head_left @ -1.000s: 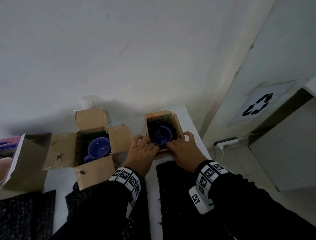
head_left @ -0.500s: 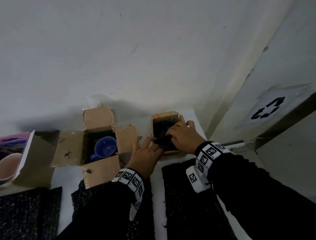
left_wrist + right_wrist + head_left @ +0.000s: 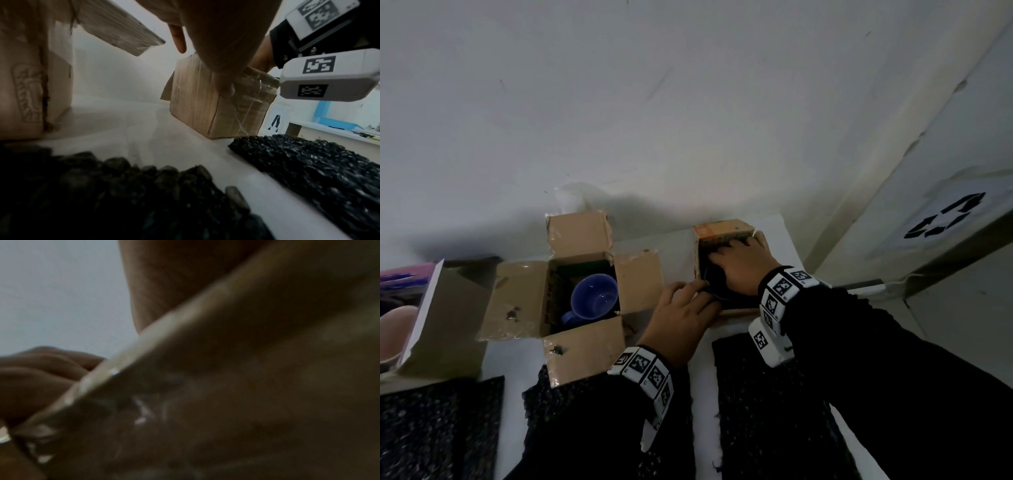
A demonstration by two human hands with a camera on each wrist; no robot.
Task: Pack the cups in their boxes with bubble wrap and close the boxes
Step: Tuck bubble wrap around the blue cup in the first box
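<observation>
A small cardboard box (image 3: pixel 723 230) stands at the table's far right, seen from its side in the left wrist view (image 3: pixel 195 104). Inside it only a dark arc of a blue cup (image 3: pixel 709 288) shows. My right hand (image 3: pixel 739 267) lies over the cup inside the box, fingers stretched to the far wall. My left hand (image 3: pixel 681 308) pinches the box's near-left rim, thumb (image 3: pixel 226 90) on the outer wall. A second blue cup (image 3: pixel 594 301) sits in the open middle box (image 3: pixel 520 298). The right wrist view is blurred, showing a cardboard edge (image 3: pixel 164 321).
At the left edge a third box (image 3: pixel 445 325) holds a pink cup (image 3: pixel 393 329). Black bubble wrap sheets lie in front: one at right (image 3: pixel 767 411), one at left (image 3: pixel 441 428), one under my left arm (image 3: pixel 544 401). A wall rises directly behind the boxes.
My right hand moved from the box's near rim forward over the cup, covering it. My left hand stayed at the near-left rim.
</observation>
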